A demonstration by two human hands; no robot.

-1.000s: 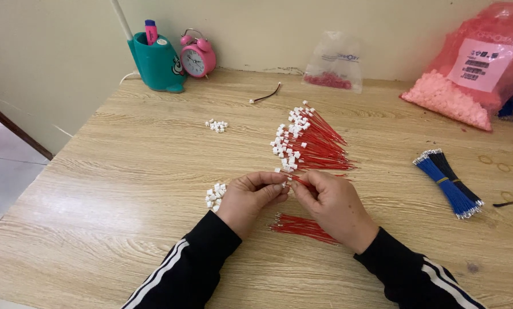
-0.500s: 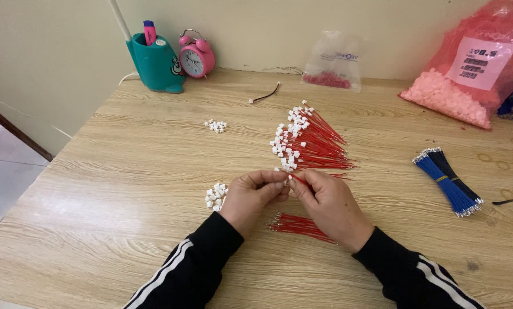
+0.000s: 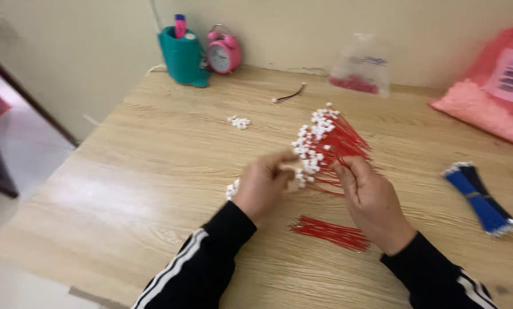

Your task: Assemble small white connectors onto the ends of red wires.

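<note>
Both hands sit close together at the near edge of a fanned pile of red wires with white connectors [image 3: 325, 140], which lies near the middle of the wooden table [image 3: 153, 149]. The left hand [image 3: 263, 184] is curled, its thumb and forefinger pinched on something small and pale at the pile's near end; it looks like one white connector, though motion blur keeps me from being sure. The right hand [image 3: 371, 197] rests half-open beside it, fingers bent down onto the red wires, touching them rather than clearly gripping one.

A small heap of loose white connectors [image 3: 231, 187] lies just behind the left wrist, and another little cluster of white connectors [image 3: 239, 122] sits well apart, farther up the table. A bare bundle of red wires [image 3: 330, 233] lies between the forearms. A blue wire bundle [image 3: 477, 197] is off to the right, a pink bag [image 3: 491, 97] and a clear plastic bag [image 3: 362, 71] stand by the wall, with a teal pen holder [image 3: 183, 57] and pink alarm clock [image 3: 223, 54] at the back left.

As I judge it, the main risk is the left sleeve sweeping the loose connectors toward the table edge. The fan could also tangle if a wire is dragged out sideways, and a tiny connector could slip from so light a pinch.
</note>
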